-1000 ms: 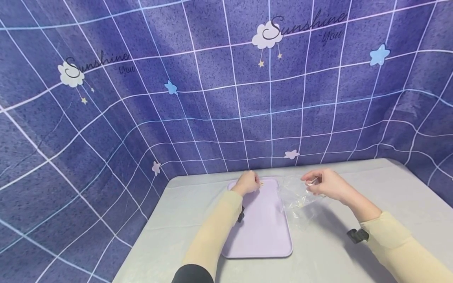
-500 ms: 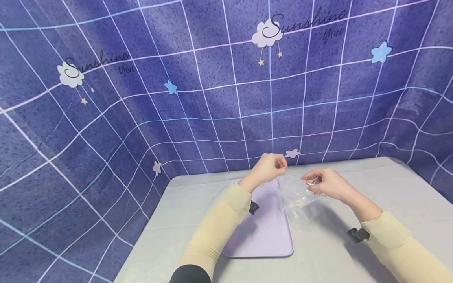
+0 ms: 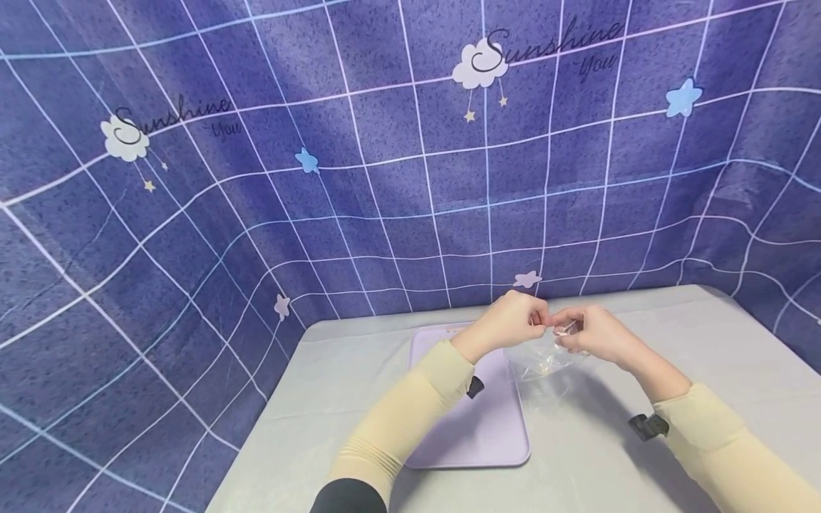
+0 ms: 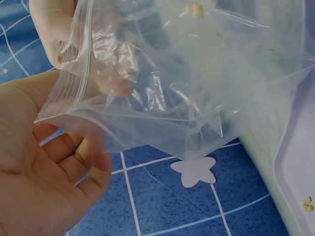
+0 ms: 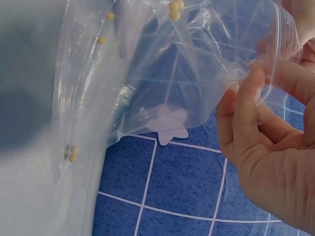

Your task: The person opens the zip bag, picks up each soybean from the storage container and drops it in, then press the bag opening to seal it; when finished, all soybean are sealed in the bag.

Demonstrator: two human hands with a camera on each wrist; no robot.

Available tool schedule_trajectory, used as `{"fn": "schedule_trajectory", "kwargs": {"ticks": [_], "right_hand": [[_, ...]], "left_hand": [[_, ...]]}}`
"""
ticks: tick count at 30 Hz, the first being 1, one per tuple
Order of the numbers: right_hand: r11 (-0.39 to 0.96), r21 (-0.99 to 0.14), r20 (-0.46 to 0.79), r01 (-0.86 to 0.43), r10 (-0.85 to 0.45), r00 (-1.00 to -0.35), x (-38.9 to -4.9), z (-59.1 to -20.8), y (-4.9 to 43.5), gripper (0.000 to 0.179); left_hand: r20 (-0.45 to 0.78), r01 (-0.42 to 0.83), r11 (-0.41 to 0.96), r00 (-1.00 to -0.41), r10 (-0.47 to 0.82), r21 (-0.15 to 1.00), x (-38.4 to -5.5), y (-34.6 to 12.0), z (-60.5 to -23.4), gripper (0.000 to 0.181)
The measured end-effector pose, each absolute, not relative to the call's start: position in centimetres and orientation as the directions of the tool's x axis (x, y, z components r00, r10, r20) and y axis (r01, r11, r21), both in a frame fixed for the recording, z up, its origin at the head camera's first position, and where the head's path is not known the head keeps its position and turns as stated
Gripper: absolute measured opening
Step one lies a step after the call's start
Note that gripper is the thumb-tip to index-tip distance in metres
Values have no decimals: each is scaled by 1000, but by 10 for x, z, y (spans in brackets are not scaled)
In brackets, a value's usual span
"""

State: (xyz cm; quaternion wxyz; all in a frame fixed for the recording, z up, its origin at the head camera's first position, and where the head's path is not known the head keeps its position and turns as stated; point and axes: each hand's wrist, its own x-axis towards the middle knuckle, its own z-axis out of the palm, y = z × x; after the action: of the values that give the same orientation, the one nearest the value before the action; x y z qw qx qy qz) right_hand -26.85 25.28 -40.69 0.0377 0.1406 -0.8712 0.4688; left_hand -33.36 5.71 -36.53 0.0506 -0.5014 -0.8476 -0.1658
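Clear zip bag (image 3: pixel 541 356) held up just right of centre in the head view, above the worktop (image 3: pixel 596 456) and beside the lilac tray's (image 3: pixel 471 434) right edge. Right hand (image 3: pixel 590 331) pinching the zip strip at the mouth, grip clenched on the bag rim. Left hand (image 3: pixel 509 319) meeting it from the left, fingers (image 4: pixel 74 152) curled at the mouth's other lip, seemingly pinching film there. A few small yellow beads (image 5: pixel 173 10) loose inside the bag; one more pair (image 4: pixel 308 203) lying on the tray at the lower right of the left wrist view. Probably very light, limp and slippery film: crumples easily, sags under the beads. Best taken at the stiffer zip strip, one lip per hand.
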Motion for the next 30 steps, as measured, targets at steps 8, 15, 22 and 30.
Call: {"fn": "schedule_trajectory", "kwargs": {"ticks": [8,15,22,30], "right_hand": [[513,-814,186,-274,-217,-958,-269,-408,251,40],[535,-799,188,-275,-212,-959,-270,-407,250,38],[527,-808,174,-263,-214,-961,-269,-406,250,39],[531,-801,187,-275,-214,-959,-270,-409,251,39]], "left_hand": [[301,847,430,-518,801,313,-340,49,-365,5],[346,714,512,-689,637,478,-377,20,-373,5],[246,535,631,-836,490,562,-418,-14,-417,5],[169,468,691,-874,457,552,-431,-31,-463,5]]}}
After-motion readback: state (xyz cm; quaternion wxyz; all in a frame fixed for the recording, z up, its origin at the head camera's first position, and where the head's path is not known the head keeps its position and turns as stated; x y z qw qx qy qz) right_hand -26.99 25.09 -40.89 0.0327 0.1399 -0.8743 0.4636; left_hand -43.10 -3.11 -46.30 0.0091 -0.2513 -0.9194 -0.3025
